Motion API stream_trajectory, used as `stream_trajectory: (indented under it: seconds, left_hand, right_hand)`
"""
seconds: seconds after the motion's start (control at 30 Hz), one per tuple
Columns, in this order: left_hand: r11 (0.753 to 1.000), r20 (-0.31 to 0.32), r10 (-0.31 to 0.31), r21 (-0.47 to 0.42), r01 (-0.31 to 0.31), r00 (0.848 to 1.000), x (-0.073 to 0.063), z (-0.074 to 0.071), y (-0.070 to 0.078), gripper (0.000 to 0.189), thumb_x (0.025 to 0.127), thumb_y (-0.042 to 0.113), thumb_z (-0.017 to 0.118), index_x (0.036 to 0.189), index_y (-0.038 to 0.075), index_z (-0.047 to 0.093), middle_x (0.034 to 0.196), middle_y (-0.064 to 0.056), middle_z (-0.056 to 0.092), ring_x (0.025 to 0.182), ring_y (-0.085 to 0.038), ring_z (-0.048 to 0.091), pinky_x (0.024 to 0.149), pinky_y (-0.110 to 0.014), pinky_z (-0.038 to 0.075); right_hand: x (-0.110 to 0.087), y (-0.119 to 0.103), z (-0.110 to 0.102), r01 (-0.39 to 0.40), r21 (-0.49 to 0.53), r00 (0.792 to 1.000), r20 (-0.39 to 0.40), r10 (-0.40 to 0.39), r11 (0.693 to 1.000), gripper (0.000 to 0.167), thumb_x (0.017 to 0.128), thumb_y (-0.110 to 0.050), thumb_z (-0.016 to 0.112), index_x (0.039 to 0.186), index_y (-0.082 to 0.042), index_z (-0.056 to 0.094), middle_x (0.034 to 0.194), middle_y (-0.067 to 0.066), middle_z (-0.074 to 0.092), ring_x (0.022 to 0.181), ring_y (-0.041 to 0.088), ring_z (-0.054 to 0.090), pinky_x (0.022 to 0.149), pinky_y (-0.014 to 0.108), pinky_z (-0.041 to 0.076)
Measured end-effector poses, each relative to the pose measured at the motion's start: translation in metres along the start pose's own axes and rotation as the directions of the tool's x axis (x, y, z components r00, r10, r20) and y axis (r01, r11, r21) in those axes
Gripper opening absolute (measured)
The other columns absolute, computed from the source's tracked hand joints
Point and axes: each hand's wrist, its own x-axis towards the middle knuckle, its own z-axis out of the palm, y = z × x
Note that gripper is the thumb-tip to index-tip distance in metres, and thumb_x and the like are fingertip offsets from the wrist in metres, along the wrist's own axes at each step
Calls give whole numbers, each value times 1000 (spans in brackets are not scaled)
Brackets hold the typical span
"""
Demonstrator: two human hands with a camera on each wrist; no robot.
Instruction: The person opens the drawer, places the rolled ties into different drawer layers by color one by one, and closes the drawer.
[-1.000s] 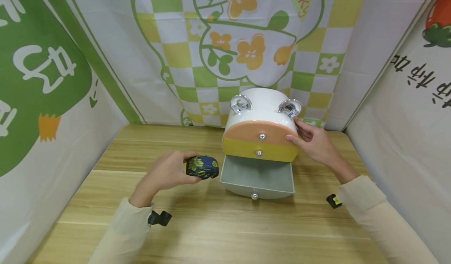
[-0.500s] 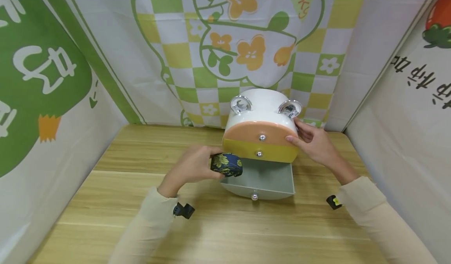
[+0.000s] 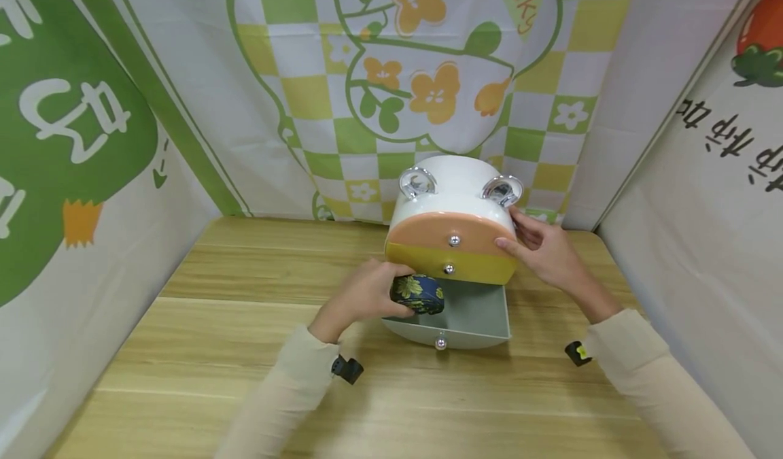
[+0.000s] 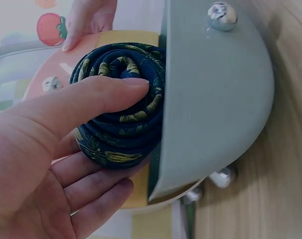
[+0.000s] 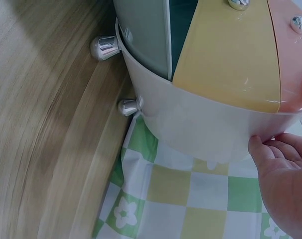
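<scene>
A dark blue rolled-up necktie (image 3: 423,294) with yellow-green flowers is in my left hand (image 3: 363,294), over the left part of the pulled-out grey-green bottom drawer (image 3: 477,316). In the left wrist view, my thumb lies across the coiled necktie (image 4: 111,147) and my fingers support it from the other side, close by the drawer front (image 4: 216,99). My right hand (image 3: 550,251) steadies the white drawer cabinet (image 3: 459,172), thumb at the edge of the orange top drawer (image 3: 422,230) and fingers against the side. The yellow middle drawer (image 3: 416,258) is closed.
Two shiny ring-shaped ears (image 3: 418,183) stick up from the cabinet's top. Silver feet (image 5: 105,48) hold it above the wooden table (image 3: 245,323). Behind hangs a checked green-and-white cloth (image 3: 361,132), and printed panels (image 3: 691,173) flank the sides.
My left hand has carried the necktie rightward, from beside the open drawer to over its left part. The right hand stays on the cabinet.
</scene>
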Motion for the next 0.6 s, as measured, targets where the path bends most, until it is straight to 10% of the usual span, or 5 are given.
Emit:
stream_trajectory:
  seconds: [0.6]
  left_hand:
    - [999,47,27,22,-28,999,24,37,6,52,76,30,96,121,11,75,108,0,76,95,-16,67,89,-36,56]
  right_hand:
    - [1,3,2,36,7,999,-17,-36,999,73,100,-24,74,160,-1,38,167,16,38,148,36,47,102,11,45]
